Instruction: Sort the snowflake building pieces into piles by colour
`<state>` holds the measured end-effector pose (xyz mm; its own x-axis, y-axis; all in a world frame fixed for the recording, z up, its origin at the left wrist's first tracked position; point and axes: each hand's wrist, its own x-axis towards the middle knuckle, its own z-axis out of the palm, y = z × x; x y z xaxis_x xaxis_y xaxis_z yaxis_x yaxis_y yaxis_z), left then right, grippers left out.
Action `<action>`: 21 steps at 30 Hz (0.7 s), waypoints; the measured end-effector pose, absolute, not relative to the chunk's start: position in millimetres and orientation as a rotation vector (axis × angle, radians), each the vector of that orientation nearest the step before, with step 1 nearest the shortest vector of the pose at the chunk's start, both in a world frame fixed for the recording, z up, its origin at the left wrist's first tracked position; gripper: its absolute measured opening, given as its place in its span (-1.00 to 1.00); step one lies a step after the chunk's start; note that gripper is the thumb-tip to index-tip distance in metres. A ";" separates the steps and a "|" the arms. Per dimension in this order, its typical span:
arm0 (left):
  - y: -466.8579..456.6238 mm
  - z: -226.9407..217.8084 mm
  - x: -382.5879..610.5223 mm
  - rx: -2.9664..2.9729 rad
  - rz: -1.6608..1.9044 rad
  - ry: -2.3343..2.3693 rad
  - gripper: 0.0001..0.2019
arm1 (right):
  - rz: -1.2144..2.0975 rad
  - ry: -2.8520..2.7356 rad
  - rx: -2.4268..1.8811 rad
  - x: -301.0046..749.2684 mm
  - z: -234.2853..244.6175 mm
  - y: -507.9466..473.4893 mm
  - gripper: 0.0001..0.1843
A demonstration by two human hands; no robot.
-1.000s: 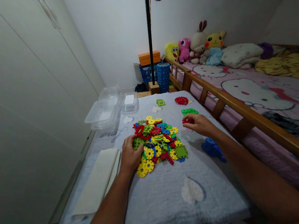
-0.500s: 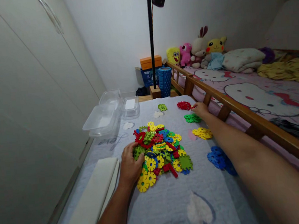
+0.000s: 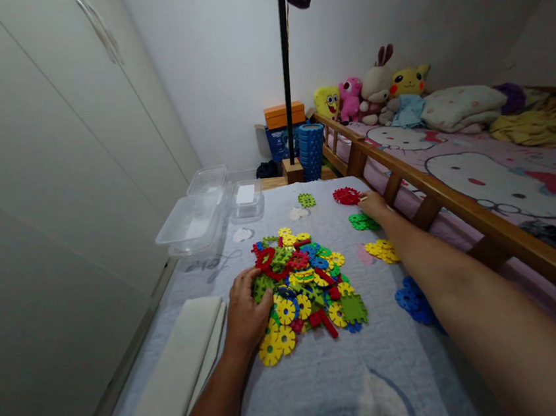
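Observation:
A mixed pile of red, yellow, green and blue plastic gear-shaped pieces lies on a grey blanket. My left hand rests at the pile's left edge, fingers curled onto a green piece. My right hand is stretched far out, its fingertips pinched together against the near edge of a small red pile. Beside my right arm lie a green pile, a yellow pile and a blue pile. A light-green piece and white pieces lie farther back.
Clear plastic containers stand at the blanket's far left, a white folded pad at its left edge. A wooden bed rail runs along the right. A black pole, a blue roller and an orange box stand behind; wardrobe doors on the left.
My right hand has carried a red piece from beside the mixed pile out to the red pile, uncovering the yellow pile. My left hand has stayed at the mixed pile's edge.

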<state>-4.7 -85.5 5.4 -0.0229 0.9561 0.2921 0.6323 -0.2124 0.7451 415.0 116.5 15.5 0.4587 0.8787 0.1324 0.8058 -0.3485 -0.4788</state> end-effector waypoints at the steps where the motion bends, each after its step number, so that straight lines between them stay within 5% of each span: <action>1: -85.5 5.5 -4.8 1.866 1.112 1.656 -0.62 | 0.212 -1.408 -2.225 413.0 16.0 117.4 -0.57; 15: -85.3 4.3 -4.9 1.883 1.113 1.657 -0.62 | 0.087 -1.441 -2.251 382.9 31.7 107.8 -0.47; 21: -85.4 5.5 -4.4 1.872 1.117 1.649 -0.62 | 0.192 -1.939 -2.000 333.4 34.5 103.8 -0.54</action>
